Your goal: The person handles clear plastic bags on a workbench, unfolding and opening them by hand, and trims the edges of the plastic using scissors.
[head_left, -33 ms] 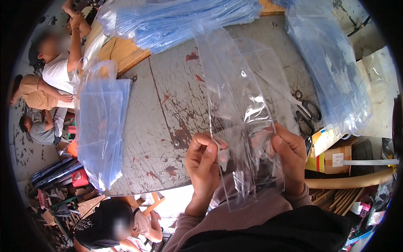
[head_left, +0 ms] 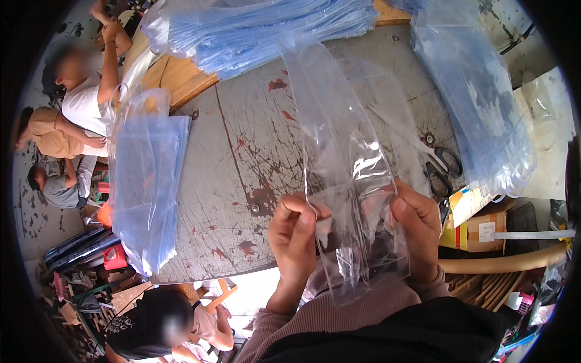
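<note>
A long clear plastic bag [head_left: 334, 124] stretches from the far stack back toward my body, creased and shiny, its near end hanging over the table's front edge. My left hand [head_left: 295, 236] pinches its left edge between thumb and fingers. On the opposite edge my right hand [head_left: 419, 224] grips the film the same way; some fingertips show blurred through the plastic. Another clear sheet [head_left: 387, 91] lies beneath, to the right. Black-handled scissors [head_left: 446, 162] rest close beyond my right hand, their blades seen through or under clear film.
Bluish plastic bags are stacked at left [head_left: 148, 175], across the far side [head_left: 272, 39] and at right [head_left: 478, 103] of the scratched grey table [head_left: 224, 199]. A cardboard box [head_left: 489, 230] and a tan tube [head_left: 505, 261] stand lower right. Several people sit at the left and lower left.
The bag's left edge and my left hand have shifted very slightly to the right. Both hands keep their pinch on the bag.
</note>
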The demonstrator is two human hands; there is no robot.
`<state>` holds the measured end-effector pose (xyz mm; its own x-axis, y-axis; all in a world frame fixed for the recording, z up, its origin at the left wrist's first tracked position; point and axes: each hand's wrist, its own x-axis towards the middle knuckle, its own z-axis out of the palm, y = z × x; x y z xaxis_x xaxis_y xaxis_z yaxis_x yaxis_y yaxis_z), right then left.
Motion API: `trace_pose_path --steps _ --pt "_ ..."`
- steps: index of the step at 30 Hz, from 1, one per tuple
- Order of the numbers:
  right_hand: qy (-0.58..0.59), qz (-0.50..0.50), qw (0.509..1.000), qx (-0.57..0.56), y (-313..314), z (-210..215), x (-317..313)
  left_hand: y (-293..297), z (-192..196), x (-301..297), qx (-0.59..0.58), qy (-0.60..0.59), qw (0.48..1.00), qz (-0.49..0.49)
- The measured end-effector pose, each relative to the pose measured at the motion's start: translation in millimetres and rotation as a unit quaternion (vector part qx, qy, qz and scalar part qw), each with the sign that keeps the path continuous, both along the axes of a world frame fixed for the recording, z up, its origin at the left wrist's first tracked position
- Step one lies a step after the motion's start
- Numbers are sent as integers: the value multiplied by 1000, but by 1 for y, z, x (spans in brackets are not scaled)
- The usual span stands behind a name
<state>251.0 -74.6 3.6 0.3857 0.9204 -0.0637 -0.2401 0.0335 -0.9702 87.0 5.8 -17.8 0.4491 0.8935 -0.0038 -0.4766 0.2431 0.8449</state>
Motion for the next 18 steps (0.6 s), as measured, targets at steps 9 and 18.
trace_pose_path --steps 9,18 --pt "-64 203 952 219 -6 -13 -6 -5 11 16 459 280 832 -138" --pt "38 -217 954 205 -41 3 35 17 31 3 487 631 600 -68"
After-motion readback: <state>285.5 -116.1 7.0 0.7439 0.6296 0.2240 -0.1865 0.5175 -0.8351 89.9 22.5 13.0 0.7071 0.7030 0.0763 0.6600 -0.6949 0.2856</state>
